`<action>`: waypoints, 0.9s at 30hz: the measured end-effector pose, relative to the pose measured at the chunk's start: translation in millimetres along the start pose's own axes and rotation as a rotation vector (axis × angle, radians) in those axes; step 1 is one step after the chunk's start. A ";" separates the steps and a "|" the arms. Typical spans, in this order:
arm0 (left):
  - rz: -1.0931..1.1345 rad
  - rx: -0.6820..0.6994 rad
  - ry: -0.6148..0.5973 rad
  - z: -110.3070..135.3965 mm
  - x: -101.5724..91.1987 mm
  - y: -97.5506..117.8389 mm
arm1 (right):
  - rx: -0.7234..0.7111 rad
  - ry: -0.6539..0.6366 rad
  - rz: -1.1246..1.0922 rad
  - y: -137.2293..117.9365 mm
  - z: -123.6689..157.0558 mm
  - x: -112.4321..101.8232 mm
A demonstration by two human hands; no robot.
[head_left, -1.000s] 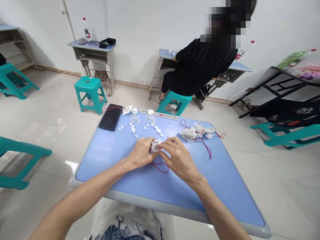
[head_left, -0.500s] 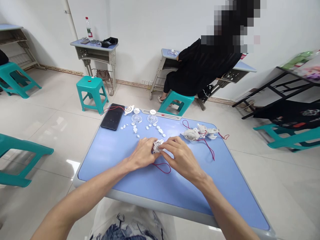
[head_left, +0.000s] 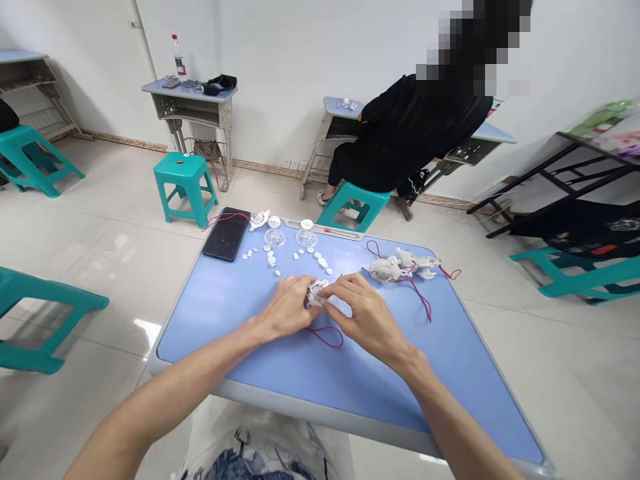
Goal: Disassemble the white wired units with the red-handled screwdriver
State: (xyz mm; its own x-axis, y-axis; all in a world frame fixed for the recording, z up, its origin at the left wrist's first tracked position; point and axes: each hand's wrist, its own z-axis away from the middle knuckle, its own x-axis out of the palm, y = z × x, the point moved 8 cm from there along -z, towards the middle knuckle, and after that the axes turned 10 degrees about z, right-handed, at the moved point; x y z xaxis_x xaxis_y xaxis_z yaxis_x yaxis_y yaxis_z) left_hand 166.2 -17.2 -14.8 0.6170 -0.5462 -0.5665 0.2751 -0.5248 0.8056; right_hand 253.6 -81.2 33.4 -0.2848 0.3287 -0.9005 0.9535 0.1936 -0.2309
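My left hand point(head_left: 290, 307) is closed around the side of a small white plastic housing point(head_left: 316, 293) with round parts inside. A red cord point(head_left: 330, 337) loops out below it onto the blue table point(head_left: 240, 353). The fingers of my right hand point(head_left: 357, 310) are bent together at the housing's right side; whether they pinch a small part there is hidden. Beyond my hands lie several small white parts point(head_left: 323, 262), two clear round covers point(head_left: 306, 239) and white discs point(head_left: 307, 225). Another open white housing point(head_left: 259, 220) with a red cord lies at the far left.
A black phone point(head_left: 227, 233) lies at the table's left. Several white assembled pieces point(head_left: 385, 269) with red cords are at the right. Ahead, a person in black point(head_left: 400, 140) sits on a teal stool point(head_left: 355, 203) at another desk. More stools stand around.
The camera view has shifted very slightly. Both hands stay at the white housing, with only tiny movement of the right fingers. The seated person leans a little to the right.
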 end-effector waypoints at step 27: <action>0.038 -0.094 -0.005 0.8 -2.1 -2.5 | -0.134 0.053 -0.223 19.7 -78.6 4.8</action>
State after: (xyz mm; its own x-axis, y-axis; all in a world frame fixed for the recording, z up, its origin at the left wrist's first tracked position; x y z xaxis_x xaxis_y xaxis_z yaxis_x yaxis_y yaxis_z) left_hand 163.6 -15.3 -15.7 0.6246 -0.5679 -0.5361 0.3197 -0.4403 0.8390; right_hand 263.3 -3.1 53.6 -0.4944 0.3112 -0.8116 0.8461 0.3864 -0.3673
